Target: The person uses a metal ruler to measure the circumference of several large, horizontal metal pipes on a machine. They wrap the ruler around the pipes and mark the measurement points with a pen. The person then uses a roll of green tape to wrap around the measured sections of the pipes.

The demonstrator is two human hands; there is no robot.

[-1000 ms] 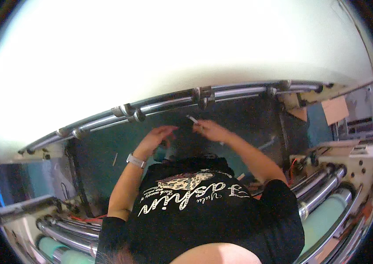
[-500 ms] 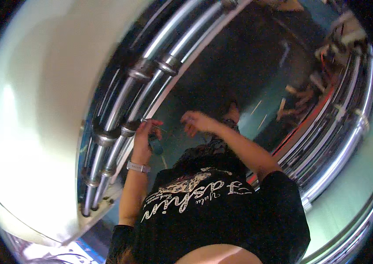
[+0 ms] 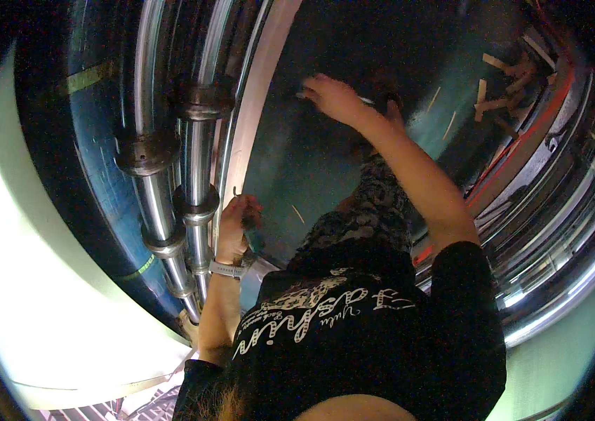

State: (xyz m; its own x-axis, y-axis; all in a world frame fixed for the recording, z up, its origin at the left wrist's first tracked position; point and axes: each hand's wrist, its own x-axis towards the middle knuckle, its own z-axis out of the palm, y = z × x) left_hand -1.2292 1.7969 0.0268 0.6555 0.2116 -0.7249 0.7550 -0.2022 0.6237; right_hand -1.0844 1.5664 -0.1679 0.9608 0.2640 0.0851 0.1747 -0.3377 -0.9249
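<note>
Steel rollers run as a tall, shiny bundle down the left half of the view, with dark collars ringing them at several heights. Left of the rollers lies a broad pale green surface; right of the rollers a dark teal panel fills the middle. More chrome rollers curve down the far right side, edged by a red strip. Above those, well right of the left rollers, sits a heap of flat tan cardboard scraps, the only package-like pieces in sight; a thin yellow stripe crosses the blue face left of the rollers near the top.

A black shirt with pale lettering covers the lower centre. The left hand, with a wristband, is closed around a small tool with a teal handle just right of the rollers; its thin metal end points up along the rollers, so the long axis runs nearly parallel to them. The right hand reaches high on the panel, well right of the rollers, fingers pinched on a thin pale strip lying roughly crosswise.

Half a second earlier both hands were close together near the rollers; now the right hand has moved up and away, and the view has swung further round.
</note>
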